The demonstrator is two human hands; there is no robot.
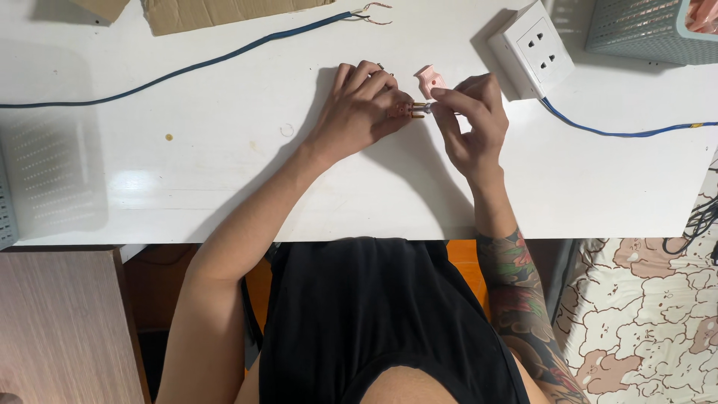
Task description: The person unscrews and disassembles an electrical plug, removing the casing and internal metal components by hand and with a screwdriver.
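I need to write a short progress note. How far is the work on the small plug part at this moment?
Done: the blue cable on the white table has bare wire ends, and the pink plug cover lies off, beside the hands. In hand: the left hand and right hand pinch the small pronged plug part. Left: that cable is not yet joined, the cover not fitted.

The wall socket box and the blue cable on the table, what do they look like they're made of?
The socket box looks like moulded white plastic, smooth and slightly glossy with crisp square edges. The blue cable seems to have a flexible rubbery or plastic sheath; at its stripped end, thin reddish strands show, probably copper. Both rest on the glossy white table.
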